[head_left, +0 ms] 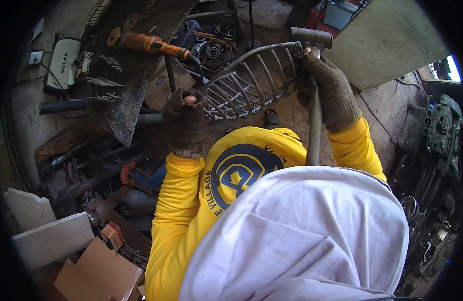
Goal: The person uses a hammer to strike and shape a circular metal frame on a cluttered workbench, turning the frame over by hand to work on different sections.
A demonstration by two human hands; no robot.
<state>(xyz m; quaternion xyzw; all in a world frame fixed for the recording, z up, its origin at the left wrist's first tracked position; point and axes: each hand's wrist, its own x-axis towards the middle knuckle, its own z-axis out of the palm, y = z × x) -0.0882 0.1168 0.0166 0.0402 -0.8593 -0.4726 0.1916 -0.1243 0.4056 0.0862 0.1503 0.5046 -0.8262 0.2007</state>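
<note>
A curved basket-like frame of bent metal rods [262, 49] is held up in front of my body, above the floor. My left hand [185, 123], in a dark, worn work glove, is closed at the frame's left end, with a bare fingertip showing through the glove. My right hand [335, 95], gloved the same way, wraps around the long handle of a hammer [314, 128], just below its cylindrical metal head. The frame's right end meets this hand; whether its fingers also grip the rods is hidden. The hammer's handle runs down toward my chest.
An orange angle grinder [161, 46] lies on a dark metal worktop [128, 108] at upper left, its cord trailing right. Scrap parts fill a heap behind the frame. A large flat sheet [387, 47] stands upper right, machinery [437, 138] far right, an opened cardboard box [98, 271] lower left.
</note>
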